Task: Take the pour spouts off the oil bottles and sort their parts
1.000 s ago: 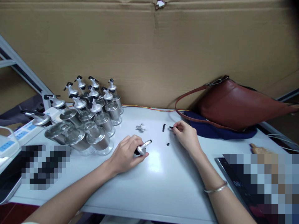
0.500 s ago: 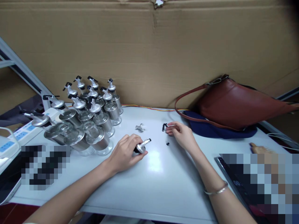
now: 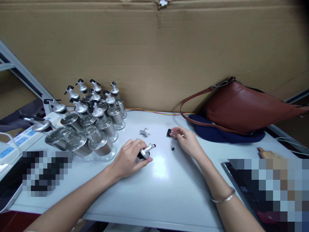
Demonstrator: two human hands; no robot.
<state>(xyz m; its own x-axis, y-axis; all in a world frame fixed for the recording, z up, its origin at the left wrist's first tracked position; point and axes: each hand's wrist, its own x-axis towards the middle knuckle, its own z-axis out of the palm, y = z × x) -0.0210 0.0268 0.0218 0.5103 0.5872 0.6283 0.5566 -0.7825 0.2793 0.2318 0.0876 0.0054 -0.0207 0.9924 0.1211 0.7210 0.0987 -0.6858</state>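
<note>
Leftward slid the right hand [image 3: 189, 141] to the black pieces [image 3: 168, 133] on the bench [image 3: 154, 199] — grip unclear to me — where a light touch seemed wisest, left hand [image 3: 130, 158] clamped around the silver pourer [image 3: 145, 152].

Glare whitens the tabletop [image 3: 159, 193]; upper-right corner dark, 2 areas pixelated.

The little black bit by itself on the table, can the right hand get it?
Probably yes: the little black bit lies close to the right hand on the table, with nothing seen between them. The fingers are at other black pieces, though.
</note>
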